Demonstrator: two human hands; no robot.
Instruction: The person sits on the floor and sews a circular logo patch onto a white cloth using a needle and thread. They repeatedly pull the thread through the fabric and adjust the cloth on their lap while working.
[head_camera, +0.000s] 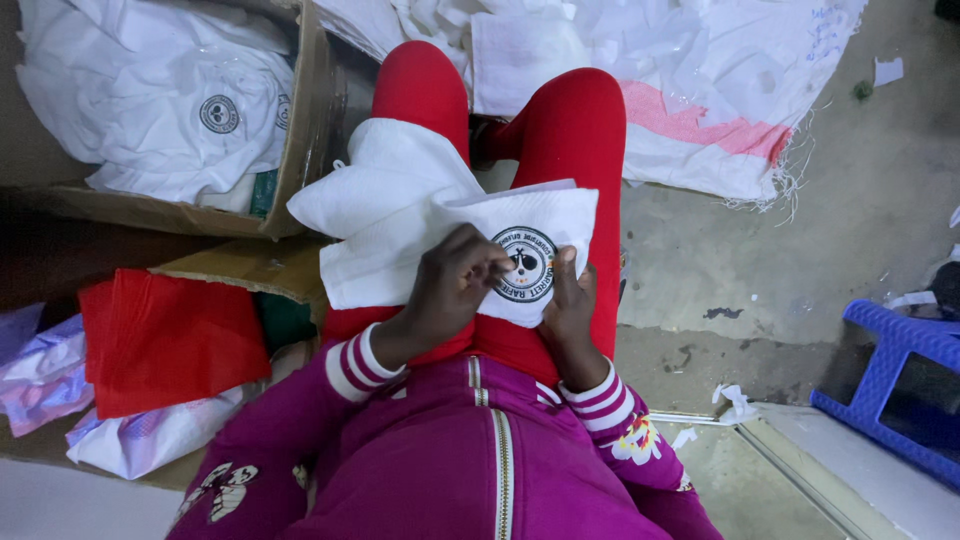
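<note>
White napkin (440, 225) with a round black printed emblem, held on the lap over red trousers (575, 125).

Left hand (450, 285) lies curled on top of the napkin, its fingertips pinching the fabric just beside the emblem; right hand (568, 300) grips the lower right edge, thumb pressed flat on the cloth next to the print and the other fingers hidden underneath. Both wrists show purple sleeves with striped cuffs. A cardboard box (300, 130) of more white printed napkins stands to the left, near the knee. Below it lies a red folded stack (165, 340) beside pale wrapped packs (45, 375). White sacking (720, 90) spreads over the floor ahead, and 1 blue plastic stool (895, 385) stands well apart on the right.
</note>
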